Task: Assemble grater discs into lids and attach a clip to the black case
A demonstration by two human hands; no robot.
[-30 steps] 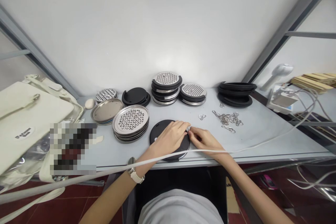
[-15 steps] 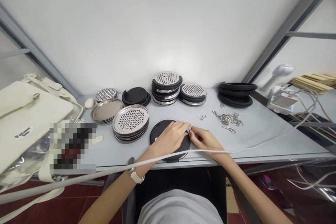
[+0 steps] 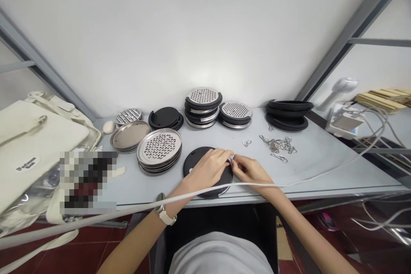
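Note:
A black round disc (image 3: pixel 193 160) lies flat near the table's front edge. My left hand (image 3: pixel 210 168) rests over it, palm down, its fingers close together and curled at the disc's right rim. Beside that rim my right hand (image 3: pixel 250 170) is closed in a pinch, its fingertips meeting those of the left. Whatever small, thin thing is between the fingertips is mostly hidden. Just beyond the hands lies a single bent-wire clip (image 3: pixel 247 143), and a loose pile of wire clips (image 3: pixel 279 144) is to the right.
Left of the disc stand stacked metal grater plates (image 3: pixel 160 147) and plain metal discs (image 3: pixel 130 134). Behind are black discs (image 3: pixel 165 117), assembled round graters (image 3: pixel 204 105), another grater stack (image 3: pixel 236 113) and black rings (image 3: pixel 287 122). A white cable (image 3: pixel 180 197) crosses before my wrists. A cream bag (image 3: pixel 41 145) sits left.
Both hands stay almost in place at the disc's right rim, with only a slight shift of the fingertips. The whole view has moved very slightly.

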